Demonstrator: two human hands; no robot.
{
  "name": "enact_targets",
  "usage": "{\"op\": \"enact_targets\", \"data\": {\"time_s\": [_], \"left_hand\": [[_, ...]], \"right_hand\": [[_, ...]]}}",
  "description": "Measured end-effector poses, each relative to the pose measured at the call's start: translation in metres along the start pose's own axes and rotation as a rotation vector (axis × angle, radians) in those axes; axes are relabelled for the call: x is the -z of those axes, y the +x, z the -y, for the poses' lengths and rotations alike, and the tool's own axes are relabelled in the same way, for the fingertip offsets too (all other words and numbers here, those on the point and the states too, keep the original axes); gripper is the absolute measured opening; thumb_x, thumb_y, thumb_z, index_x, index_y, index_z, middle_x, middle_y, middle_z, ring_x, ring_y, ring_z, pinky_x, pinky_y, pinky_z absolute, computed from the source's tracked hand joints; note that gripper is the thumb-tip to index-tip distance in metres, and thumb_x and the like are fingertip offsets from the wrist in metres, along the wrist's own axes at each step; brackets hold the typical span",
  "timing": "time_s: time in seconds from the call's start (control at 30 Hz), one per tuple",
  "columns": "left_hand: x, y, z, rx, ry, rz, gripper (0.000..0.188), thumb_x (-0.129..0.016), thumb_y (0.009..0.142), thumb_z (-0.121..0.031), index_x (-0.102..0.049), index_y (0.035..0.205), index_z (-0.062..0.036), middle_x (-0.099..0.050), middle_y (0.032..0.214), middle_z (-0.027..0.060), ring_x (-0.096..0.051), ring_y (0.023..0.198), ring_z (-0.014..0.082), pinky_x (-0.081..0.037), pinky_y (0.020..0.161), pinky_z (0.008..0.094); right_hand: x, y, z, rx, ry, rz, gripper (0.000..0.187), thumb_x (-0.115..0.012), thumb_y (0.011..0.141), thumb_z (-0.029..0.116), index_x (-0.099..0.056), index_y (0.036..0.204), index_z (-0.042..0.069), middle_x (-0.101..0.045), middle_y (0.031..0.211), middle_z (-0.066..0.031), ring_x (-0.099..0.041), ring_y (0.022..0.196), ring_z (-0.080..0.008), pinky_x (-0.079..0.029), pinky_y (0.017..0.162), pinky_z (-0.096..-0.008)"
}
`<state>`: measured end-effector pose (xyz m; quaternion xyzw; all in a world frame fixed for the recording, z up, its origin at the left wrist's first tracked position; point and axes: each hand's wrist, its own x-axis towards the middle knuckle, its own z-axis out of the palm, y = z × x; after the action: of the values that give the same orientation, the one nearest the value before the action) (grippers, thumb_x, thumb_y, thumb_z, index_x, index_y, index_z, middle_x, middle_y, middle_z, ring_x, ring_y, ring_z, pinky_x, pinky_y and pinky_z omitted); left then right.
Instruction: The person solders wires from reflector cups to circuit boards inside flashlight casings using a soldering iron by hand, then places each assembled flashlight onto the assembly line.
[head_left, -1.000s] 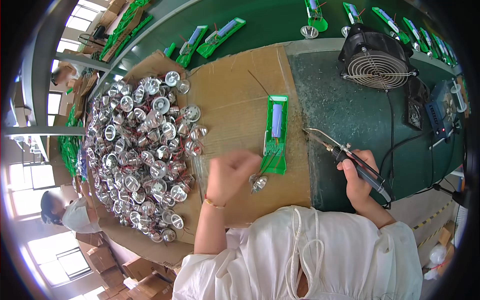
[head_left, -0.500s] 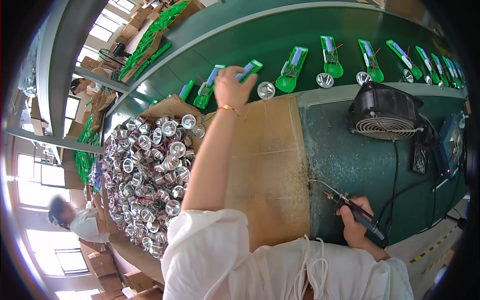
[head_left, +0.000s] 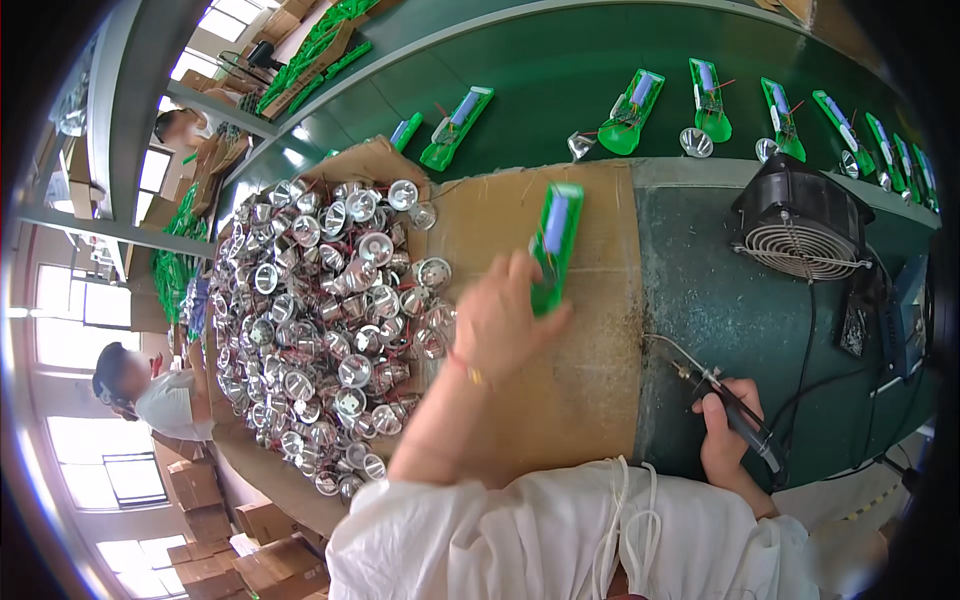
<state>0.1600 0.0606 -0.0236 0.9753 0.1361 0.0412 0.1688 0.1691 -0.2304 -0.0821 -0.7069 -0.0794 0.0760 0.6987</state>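
Observation:
My left hand is closed on the lower end of a green plastic housing with a blue-violet cylindrical battery inside. The housing is over the cardboard sheet, slightly blurred; whether it touches the sheet I cannot tell. At the right, my right hand grips the dark handle of a soldering iron, whose thin bent metal tip points up and left near the cardboard's edge. Left of my left arm lies a heap of silvery reflector cups with reddish wires.
Similar green housings line the green bench beyond the cardboard, several with a reflector cup beside them. A black fan and a blue box-shaped device stand at the right, with cables. Two people are at the far left.
My left hand has taken a green housing from the row and drawn it back over the cardboard. The view has shifted slightly; my right hand still holds the soldering iron.

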Motion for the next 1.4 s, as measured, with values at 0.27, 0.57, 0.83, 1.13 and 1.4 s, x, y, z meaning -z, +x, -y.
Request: {"op": "enact_targets", "data": {"time_s": [0.27,0.57,0.83,1.13,1.4], "left_hand": [[0.045,-0.073,0.036,0.184,0.054,-0.475,0.036,-0.076,0.069,-0.023,-0.061,0.098,-0.0057,-0.055,0.081,0.0086,-0.055,0.08,0.0279,-0.043,0.073,0.0391],[0.07,-0.024,0.1,0.247,0.201,-0.399,0.014,-0.073,0.07,-0.016,-0.072,0.082,-0.0089,-0.062,0.084,0.0071,-0.055,0.086,0.0277,-0.04,0.085,0.0387],[0.052,-0.095,0.017,0.205,-0.534,-0.518,0.007,-0.062,0.079,-0.002,-0.068,0.082,0.0004,-0.069,0.083,0.0092,-0.063,0.077,0.0167,-0.048,0.074,0.0287],[-0.028,-0.127,-0.015,0.095,-0.474,-0.217,0.008,-0.067,0.08,-0.013,-0.069,0.078,-0.0051,-0.064,0.072,0.0077,-0.058,0.07,0.0267,-0.044,0.071,0.0372],[-0.037,-0.123,-0.016,0.167,-0.539,-0.218,0.012,-0.067,0.08,-0.016,-0.069,0.076,-0.0048,-0.063,0.082,0.007,-0.056,0.078,0.0255,-0.042,0.073,0.0356]], "right_hand": [[-0.004,-0.001,-0.001,0.064,-0.029,-0.04,0.018,-0.062,0.085,0.014,-0.051,0.088,-0.001,-0.06,0.069,-0.0078,-0.057,0.062,-0.0114,-0.045,0.061,-0.025],[-0.003,-0.007,0.0,0.15,-0.059,-0.035,0.016,-0.061,0.085,0.012,-0.053,0.089,-0.001,-0.059,0.069,-0.0075,-0.057,0.062,-0.0115,-0.045,0.06,-0.0243],[-0.008,-0.025,0.016,0.212,-0.011,0.09,0.017,-0.063,0.084,0.009,-0.052,0.091,-0.001,-0.061,0.074,-0.0089,-0.056,0.062,-0.0112,-0.044,0.057,-0.0244],[-0.024,-0.031,0.023,0.302,-0.031,0.33,0.017,-0.067,0.08,0.005,-0.055,0.09,-0.002,-0.061,0.073,-0.0097,-0.057,0.06,-0.0105,-0.044,0.052,-0.0245],[-0.04,-0.03,0.022,0.247,-0.072,0.232,0.015,-0.068,0.081,0.007,-0.056,0.085,-0.001,-0.062,0.065,-0.0054,-0.057,0.054,-0.0073,-0.044,0.049,-0.0226]]}}
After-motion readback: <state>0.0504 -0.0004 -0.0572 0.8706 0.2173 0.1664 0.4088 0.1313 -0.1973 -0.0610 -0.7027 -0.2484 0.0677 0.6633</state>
